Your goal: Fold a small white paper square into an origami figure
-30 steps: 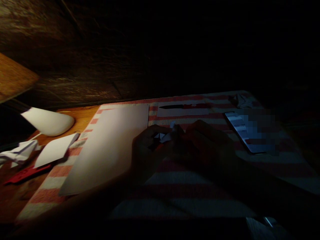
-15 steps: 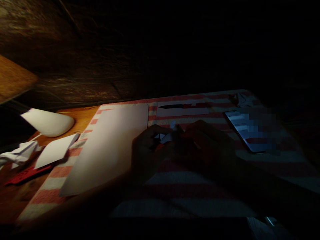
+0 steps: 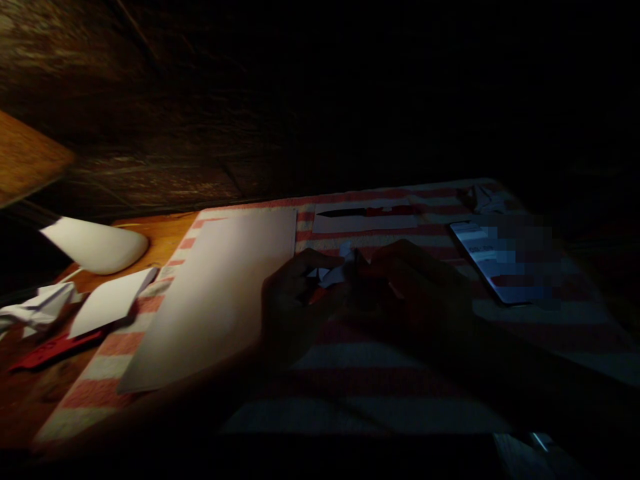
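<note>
In the middle of the head view, small folded white paper [image 3: 334,273] is held above a striped cloth. My left hand [image 3: 287,310] is closed on its left side, thumb and fingers pinching it. Close by on the right, my right hand [image 3: 423,283] has its fingers drawn together at the paper's right end. Deep shadow covers that hand, so whether it grips the paper too is hard to make out. A large white sheet [image 3: 220,280] lies left of my hands. Beyond them, a knife [image 3: 345,213] with a dark blade and red handle rests on a smaller paper strip.
A lit phone [image 3: 483,260] lies on the striped cloth [image 3: 360,357] to the right, crumpled paper [image 3: 487,199] behind it. At left are a white lamp-like object [image 3: 100,245], crumpled paper [image 3: 43,310], a curved white paper [image 3: 113,303] and a red-handled tool [image 3: 57,350]. A dark wall stands behind.
My fingers have shifted very slightly around the folded paper, which has tilted a little. The other things lie as before.
</note>
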`<state>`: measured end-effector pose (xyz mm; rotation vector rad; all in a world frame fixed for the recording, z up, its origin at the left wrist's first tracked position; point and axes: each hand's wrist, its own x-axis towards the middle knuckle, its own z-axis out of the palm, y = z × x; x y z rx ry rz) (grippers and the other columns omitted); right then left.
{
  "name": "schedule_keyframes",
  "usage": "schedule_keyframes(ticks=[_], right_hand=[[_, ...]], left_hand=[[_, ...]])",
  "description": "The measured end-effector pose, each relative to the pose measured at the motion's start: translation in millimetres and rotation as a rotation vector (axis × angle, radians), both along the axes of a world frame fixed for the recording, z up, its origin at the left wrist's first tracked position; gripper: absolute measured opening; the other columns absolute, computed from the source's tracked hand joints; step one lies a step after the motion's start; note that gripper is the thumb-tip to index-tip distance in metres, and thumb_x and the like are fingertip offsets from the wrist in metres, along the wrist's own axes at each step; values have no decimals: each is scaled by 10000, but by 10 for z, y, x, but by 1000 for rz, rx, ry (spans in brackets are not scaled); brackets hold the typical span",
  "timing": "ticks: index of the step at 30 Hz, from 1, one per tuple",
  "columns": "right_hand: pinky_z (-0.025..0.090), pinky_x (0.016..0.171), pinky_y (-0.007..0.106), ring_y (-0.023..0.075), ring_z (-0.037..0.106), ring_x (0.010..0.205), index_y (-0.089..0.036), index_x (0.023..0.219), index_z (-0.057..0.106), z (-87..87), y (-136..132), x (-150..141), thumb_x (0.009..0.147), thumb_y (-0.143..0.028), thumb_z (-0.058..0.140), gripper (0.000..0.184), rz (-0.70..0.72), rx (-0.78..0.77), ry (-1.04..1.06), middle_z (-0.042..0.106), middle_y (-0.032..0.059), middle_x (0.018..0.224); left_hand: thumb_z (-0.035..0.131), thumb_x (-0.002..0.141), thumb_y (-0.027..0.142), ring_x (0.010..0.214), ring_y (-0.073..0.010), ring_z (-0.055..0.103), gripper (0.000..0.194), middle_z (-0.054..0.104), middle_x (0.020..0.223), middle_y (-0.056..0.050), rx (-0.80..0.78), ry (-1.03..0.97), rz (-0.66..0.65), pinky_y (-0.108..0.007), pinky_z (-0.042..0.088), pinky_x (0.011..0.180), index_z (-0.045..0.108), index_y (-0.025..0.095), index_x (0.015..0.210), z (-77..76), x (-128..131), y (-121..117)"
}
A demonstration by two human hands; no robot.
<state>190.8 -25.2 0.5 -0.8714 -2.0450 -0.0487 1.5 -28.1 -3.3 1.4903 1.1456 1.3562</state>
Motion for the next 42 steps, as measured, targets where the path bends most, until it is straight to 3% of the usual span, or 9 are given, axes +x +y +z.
schedule_keyframes(ticks=[23, 30, 42], right_hand=[[509, 588, 252, 147, 647, 749, -169, 937, 640, 13, 3, -7, 956, -161, 560, 83, 6, -17, 5, 696, 69, 883], [523, 599, 269, 161, 656, 770, -161, 969, 638, -1, -4, 1, 970, -219, 603, 68, 15, -20, -15, 695, 81, 914], [558, 632, 267, 175, 687, 823, -145, 1028, 682, 7, -8, -12, 932, -240, 681, 135, 20, -13, -13, 712, 103, 977]], left_hand=[[800, 710, 120, 703, -124, 662, 233, 689, 837, 2, 37, -1, -7, -194, 529, 575, 716, 190, 915, -4, -5, 6], [799, 730, 97, 720, -108, 651, 222, 667, 843, 15, 79, -16, -47, -183, 507, 605, 715, 192, 912, -19, -21, 14], [822, 722, 117, 711, -104, 661, 240, 673, 880, 17, 36, -58, -2, -169, 517, 584, 704, 192, 917, -66, -36, 35]])
